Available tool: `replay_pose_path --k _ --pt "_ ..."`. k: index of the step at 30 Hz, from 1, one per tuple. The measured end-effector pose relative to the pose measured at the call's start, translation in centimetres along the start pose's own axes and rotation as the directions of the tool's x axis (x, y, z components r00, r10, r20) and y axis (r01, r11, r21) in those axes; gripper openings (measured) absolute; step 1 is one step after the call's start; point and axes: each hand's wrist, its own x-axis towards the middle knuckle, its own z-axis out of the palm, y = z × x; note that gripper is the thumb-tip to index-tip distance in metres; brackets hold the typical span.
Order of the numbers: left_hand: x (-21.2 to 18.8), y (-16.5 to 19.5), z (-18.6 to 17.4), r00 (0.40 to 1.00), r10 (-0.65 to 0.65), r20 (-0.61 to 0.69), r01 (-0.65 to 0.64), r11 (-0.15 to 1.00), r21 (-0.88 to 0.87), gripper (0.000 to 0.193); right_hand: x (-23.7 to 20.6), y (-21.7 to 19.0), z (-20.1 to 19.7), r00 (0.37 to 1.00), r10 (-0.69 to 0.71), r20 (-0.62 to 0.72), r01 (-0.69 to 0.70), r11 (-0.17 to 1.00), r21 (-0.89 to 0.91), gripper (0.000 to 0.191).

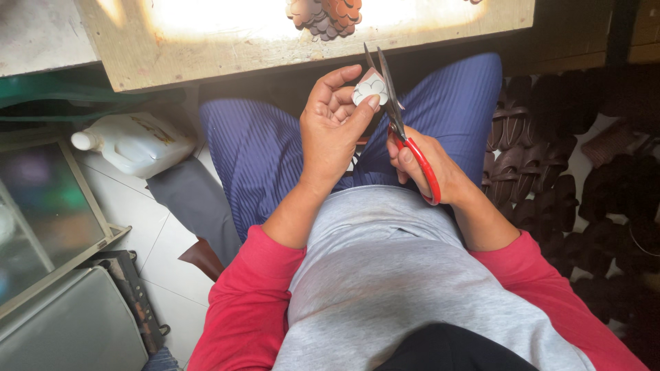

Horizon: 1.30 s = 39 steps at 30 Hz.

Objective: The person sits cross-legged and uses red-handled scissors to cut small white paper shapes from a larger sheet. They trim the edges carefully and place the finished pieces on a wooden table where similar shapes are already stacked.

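My left hand (335, 124) pinches a small pale flower-shaped cutout (369, 88) between thumb and fingers, above my lap. My right hand (430, 168) grips red-handled scissors (397, 117), whose blades are parted and point up against the right edge of the cutout. Both hands are held over my blue striped trousers (254, 151), just below the edge of a wooden table (206, 62).
A pile of brown flower-shaped pieces (326, 14) lies on the sunlit table top. A white plastic jug (134, 141) lies on the tiled floor at the left, by a glass-fronted frame (48, 213). Many dark brown shaped pieces (550, 158) cover the floor at the right.
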Motion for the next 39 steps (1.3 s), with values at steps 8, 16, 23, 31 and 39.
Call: replay_pose_path --k 8,16,23,31,39 --pt "0.2 0.3 -0.5 0.998 0.068 0.012 -0.068 0.998 0.003 0.044 -0.1 -0.6 -0.2 1.000 0.029 -0.002 -0.029 0.997 -0.077 0.060" --pt "0.3 0.7 -0.8 0.996 0.084 0.008 -0.084 0.996 0.033 0.044 -0.1 -0.7 -0.2 0.997 0.079 0.001 -0.079 0.993 -0.083 0.061" --pt "0.5 0.8 -1.1 0.995 0.103 0.005 -0.103 0.995 -0.006 0.044 -0.2 -0.7 -0.1 0.995 0.104 0.000 -0.103 0.990 -0.100 0.057" --pt "0.7 0.7 -1.4 0.992 0.122 -0.012 -0.122 0.992 0.015 0.044 -0.2 -0.6 -0.3 0.994 0.111 0.013 -0.108 0.987 -0.115 0.053" --pt "0.9 0.8 -1.7 0.991 0.127 -0.030 -0.125 0.991 0.050 0.045 -0.2 -0.4 -0.2 0.991 0.131 0.024 -0.127 0.984 -0.124 0.051"
